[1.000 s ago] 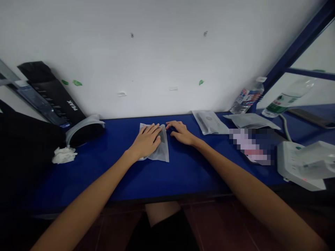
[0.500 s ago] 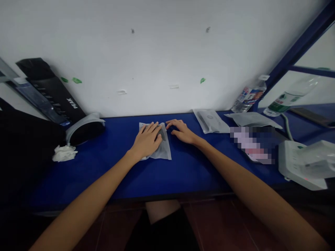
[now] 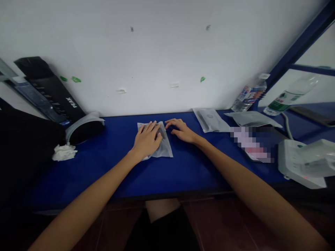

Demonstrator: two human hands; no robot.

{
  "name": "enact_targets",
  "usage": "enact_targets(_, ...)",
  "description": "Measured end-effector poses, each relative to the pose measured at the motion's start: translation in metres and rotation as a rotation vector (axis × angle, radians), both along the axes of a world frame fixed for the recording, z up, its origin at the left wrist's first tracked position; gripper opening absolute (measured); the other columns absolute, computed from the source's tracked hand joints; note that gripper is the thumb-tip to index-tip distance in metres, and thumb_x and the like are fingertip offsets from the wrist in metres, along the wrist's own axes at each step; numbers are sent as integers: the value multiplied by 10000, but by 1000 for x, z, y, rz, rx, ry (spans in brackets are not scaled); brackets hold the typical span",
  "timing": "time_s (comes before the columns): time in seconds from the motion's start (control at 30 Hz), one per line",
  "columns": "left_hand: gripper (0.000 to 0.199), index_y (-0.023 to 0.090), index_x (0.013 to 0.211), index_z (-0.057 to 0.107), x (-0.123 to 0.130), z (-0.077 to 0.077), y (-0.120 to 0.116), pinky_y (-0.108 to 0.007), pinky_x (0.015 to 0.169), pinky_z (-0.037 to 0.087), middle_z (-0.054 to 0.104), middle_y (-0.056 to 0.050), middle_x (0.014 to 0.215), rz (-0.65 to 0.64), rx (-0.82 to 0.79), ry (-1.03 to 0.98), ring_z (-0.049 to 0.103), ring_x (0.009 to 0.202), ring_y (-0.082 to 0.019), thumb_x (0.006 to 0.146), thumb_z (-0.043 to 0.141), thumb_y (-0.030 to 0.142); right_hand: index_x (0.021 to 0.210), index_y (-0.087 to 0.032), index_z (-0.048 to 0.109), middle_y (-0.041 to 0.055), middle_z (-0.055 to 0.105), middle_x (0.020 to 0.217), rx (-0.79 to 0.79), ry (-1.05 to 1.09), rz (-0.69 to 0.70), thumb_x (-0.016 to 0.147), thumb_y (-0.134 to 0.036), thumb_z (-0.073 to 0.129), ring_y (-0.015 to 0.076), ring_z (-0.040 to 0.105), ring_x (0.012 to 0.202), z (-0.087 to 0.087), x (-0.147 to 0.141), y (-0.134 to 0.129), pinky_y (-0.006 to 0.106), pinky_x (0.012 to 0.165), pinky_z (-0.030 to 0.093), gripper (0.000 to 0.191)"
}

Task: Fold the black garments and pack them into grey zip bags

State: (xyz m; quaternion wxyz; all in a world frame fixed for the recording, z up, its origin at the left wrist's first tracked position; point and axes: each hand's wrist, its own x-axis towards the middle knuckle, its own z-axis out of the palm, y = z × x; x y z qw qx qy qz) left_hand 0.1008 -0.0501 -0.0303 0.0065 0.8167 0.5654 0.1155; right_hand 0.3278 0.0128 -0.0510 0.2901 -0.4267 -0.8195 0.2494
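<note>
A frosted plastic pouch [image 3: 164,149] lies on the blue table [image 3: 125,190], partly covered by my left hand [image 3: 147,140]. That hand rests flat on it with the fingers stretched out and slightly spread. Something dark shows through the pouch; what it is I cannot make out. At the pouch's upper right edge is my right hand [image 3: 180,130], its fingers bent and apart, the fingertips close to or touching the corner. Nothing shows between the right fingers.
Another frosted pouch [image 3: 210,120] and a grey pouch [image 3: 252,119] lie right, near a phone-like blurred object [image 3: 252,144], a white power strip [image 3: 293,164] and bottles [image 3: 248,94]. Left are a crumpled tissue [image 3: 64,152], a black bottle marked PEAK [image 3: 59,92] and a white-rimmed black item [image 3: 87,132].
The pouch under my left hand has turned slightly, its lower right corner shifting a little right and up. Both hands stay in nearly the same place.
</note>
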Motion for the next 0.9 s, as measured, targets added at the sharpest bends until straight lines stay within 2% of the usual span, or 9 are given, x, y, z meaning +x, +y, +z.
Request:
enact_targets(0.27,604,195,1675,476,3,3,-3,-469,1392,203,409,-78,1778,51,2,-8,340,1670,-243,1120,327,380,1110,-278,750,70,663,1523,-27,19,24,806,-199,587,374,475,1497,1,1,-2,740,1274,219,354)
enact_targets(0.4,621,198,1680,470,2,7,-3,-484,1382,221,403,-78,1781,38,-27,-15,327,1675,-260,1117,322,415,1118,-280,759,65,668,1519,-5,17,49,813,-183,569,361,487,1491,-1,3,0,716,1279,243,373)
enact_targets(0.6,675,249,1723,391,-7,12,2,-578,1360,220,319,-59,1821,-1,-129,-13,274,1689,-318,1082,371,460,1108,-293,762,48,677,1500,-7,18,43,824,-179,553,357,493,1480,-5,3,4,714,1273,260,370)
enact_targets(0.77,694,290,1731,369,-13,15,6,-585,1355,212,302,-51,1829,-26,-166,-17,267,1685,-332,1068,401,493,1106,-281,757,61,673,1505,-10,16,49,815,-182,557,356,496,1471,-5,3,4,717,1274,243,367)
enact_targets(0.9,687,279,1708,415,-14,18,6,-569,1333,256,356,-59,1806,-24,-164,-20,331,1645,-340,1055,450,490,1111,-281,764,58,674,1501,-12,13,48,807,-181,553,363,491,1471,-5,3,3,718,1267,252,383)
